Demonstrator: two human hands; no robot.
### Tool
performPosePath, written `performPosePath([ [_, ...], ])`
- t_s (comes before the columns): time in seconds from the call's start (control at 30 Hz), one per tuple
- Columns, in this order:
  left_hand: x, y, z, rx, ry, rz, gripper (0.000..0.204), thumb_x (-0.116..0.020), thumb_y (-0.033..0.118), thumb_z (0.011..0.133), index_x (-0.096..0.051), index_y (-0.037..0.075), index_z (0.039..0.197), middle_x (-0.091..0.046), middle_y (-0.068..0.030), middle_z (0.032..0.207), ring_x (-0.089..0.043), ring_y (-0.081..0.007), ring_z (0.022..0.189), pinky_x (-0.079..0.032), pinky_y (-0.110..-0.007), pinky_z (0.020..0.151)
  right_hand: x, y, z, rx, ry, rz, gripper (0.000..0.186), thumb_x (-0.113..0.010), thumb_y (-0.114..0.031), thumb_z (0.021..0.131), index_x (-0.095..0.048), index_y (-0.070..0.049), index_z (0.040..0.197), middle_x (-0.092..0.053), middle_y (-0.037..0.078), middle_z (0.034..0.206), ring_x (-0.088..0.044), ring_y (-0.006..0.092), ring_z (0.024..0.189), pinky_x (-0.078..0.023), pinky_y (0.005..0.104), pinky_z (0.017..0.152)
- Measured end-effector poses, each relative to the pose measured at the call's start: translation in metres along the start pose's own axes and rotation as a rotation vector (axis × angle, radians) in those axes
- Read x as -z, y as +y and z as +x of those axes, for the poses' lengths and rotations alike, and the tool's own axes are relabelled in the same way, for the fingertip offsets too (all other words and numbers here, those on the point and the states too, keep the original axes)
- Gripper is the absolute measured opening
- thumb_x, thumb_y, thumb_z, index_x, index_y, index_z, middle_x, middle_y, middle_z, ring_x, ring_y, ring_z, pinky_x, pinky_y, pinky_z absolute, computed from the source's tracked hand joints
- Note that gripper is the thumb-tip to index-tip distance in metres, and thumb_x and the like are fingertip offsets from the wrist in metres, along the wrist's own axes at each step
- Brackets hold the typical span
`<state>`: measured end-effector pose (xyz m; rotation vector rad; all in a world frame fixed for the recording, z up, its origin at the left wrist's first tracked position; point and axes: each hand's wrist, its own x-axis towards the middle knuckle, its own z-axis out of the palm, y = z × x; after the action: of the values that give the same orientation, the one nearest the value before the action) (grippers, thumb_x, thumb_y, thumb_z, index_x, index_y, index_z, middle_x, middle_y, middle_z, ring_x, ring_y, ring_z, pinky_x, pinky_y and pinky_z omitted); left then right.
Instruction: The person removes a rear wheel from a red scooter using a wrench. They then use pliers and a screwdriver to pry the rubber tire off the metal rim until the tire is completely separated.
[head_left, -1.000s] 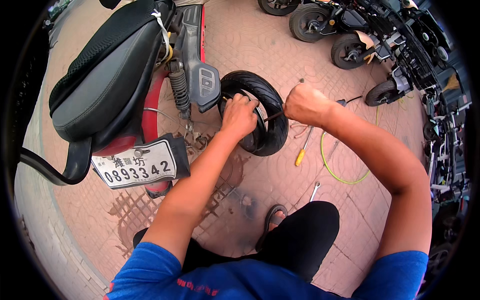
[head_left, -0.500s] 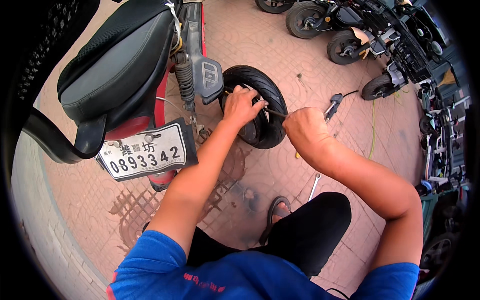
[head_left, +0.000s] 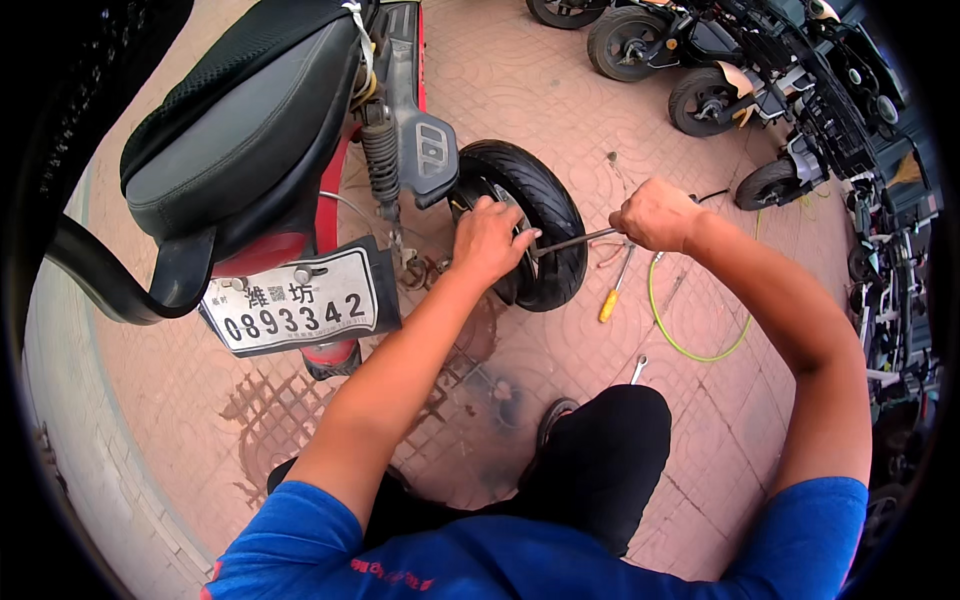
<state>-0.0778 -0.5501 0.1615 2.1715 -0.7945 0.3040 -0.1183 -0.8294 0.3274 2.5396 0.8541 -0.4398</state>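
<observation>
A small wheel with a black tyre [head_left: 562, 205] stands tilted beside the back end of a red scooter [head_left: 331, 200]. My left hand [head_left: 487, 242] is closed over the near side of its rim, the thumb stretched toward the tyre's edge. A dark metal bar [head_left: 582, 241], which looks like a tyre lever, crosses the tyre. My right hand [head_left: 655, 214] is wrapped round the bar's outer end, off to the right of the wheel. The bar's other end meets the rim beside my left thumb; how far it reaches inside is hidden.
Right of the wheel lie a yellow-handled screwdriver [head_left: 608, 304], a curved green hose [head_left: 692, 354] and, closer to my knee, a wrench [head_left: 640, 366]. The scooter's seat [head_left: 235, 135] and number plate [head_left: 300, 300] fill the left. Parked scooters [head_left: 705, 100] line the far right.
My right hand has swung away from the tyre, up and to the right, and more of the bar now shows. My left hand stays at the rim.
</observation>
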Motion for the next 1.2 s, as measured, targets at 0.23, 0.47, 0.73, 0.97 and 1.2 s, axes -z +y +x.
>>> performPosePath([
  [0.23,0.022,0.018,-0.019,-0.079,0.105,0.316,0.039,-0.092,0.040,0.079,-0.071,0.009,0.090,-0.062,-0.0122,0.106,-0.059,-0.0363,0.113,-0.050,-0.054,0.094,-0.060,-0.001,0.004,0.073,0.169,0.098,0.009,-0.070,-0.021,0.089,-0.070,-0.012,0.087,-0.071,0.011,0.072,-0.073,0.0349,0.073,-0.057,0.0488,0.065],
  [0.47,0.001,-0.005,-0.003,-0.234,0.132,0.086,0.042,-0.097,0.033,0.071,-0.067,0.005,0.082,-0.066,-0.0129,0.108,-0.060,-0.0372,0.115,-0.045,-0.053,0.106,-0.063,-0.020,-0.016,-0.045,0.214,0.078,0.007,-0.066,-0.018,0.090,-0.068,-0.012,0.088,-0.071,0.011,0.074,-0.074,0.0342,0.072,-0.058,0.0469,0.065],
  [0.73,0.000,-0.001,0.015,-0.158,0.048,0.028,0.043,-0.097,0.037,0.066,-0.070,0.004,0.072,-0.070,-0.0090,0.088,-0.065,-0.0311,0.101,-0.043,-0.049,0.110,-0.102,-0.112,-0.073,-0.385,0.446,0.346,0.006,-0.069,-0.013,0.090,-0.065,-0.010,0.086,-0.069,0.011,0.077,-0.073,0.0327,0.073,-0.057,0.0461,0.067],
  [0.97,0.005,-0.007,0.012,-0.144,0.026,-0.001,0.038,-0.096,0.036,0.068,-0.074,0.005,0.072,-0.068,-0.0064,0.084,-0.064,-0.0286,0.102,-0.041,-0.049,0.112,-0.284,-0.253,-0.148,-1.083,0.088,1.080,0.033,-0.080,-0.030,0.092,-0.080,-0.011,0.119,-0.077,0.018,0.083,-0.077,0.0371,0.087,-0.060,0.0495,0.081],
  [1.2,-0.002,-0.010,0.006,-0.176,0.032,-0.011,0.036,-0.095,0.036,0.068,-0.077,0.005,0.069,-0.064,-0.0063,0.082,-0.062,-0.0279,0.101,-0.039,-0.048,0.113,-0.094,-0.103,-0.011,-0.721,0.589,0.905,0.064,-0.070,-0.026,0.105,-0.050,0.005,0.157,-0.064,0.032,0.141,-0.063,0.0484,0.131,-0.050,0.0511,0.112],
])
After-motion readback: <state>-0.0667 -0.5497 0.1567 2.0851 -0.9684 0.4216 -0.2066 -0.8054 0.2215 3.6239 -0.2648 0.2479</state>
